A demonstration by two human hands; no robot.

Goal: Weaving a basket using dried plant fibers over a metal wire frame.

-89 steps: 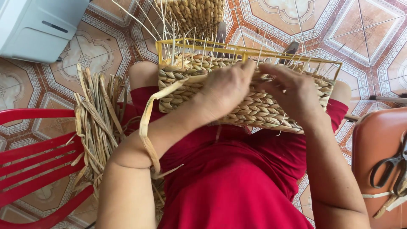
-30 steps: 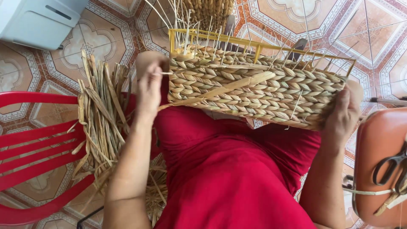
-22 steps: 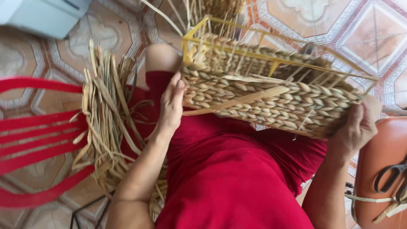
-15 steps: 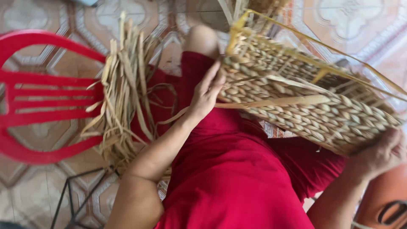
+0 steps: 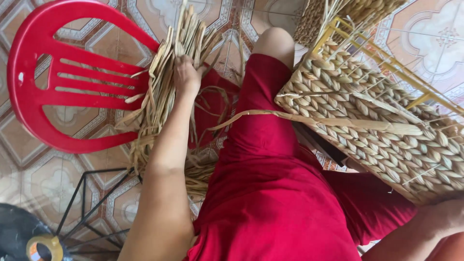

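Note:
A half-woven basket (image 5: 377,125) of tan braided straw on a yellow wire frame (image 5: 386,53) rests on my lap over red clothing. One long loose flat strand (image 5: 309,118) trails from its side across my thigh. My left hand (image 5: 186,75) reaches away to the left into a bundle of dried straw strips (image 5: 162,92) lying on a red plastic chair (image 5: 53,82), with its fingers closed among the strips. My right hand (image 5: 447,217) holds the basket's lower right edge at the frame's corner, mostly cut off.
The floor has patterned tiles (image 5: 435,29). A second woven basket (image 5: 333,14) stands beyond my knee at the top. A black wire stand (image 5: 92,203) and a dark round object with a tape roll (image 5: 43,246) sit at the lower left.
My left hand has left the basket and moved left into the straw bundle on the red chair. The view swung left; the basket now sits at the right, tilted.

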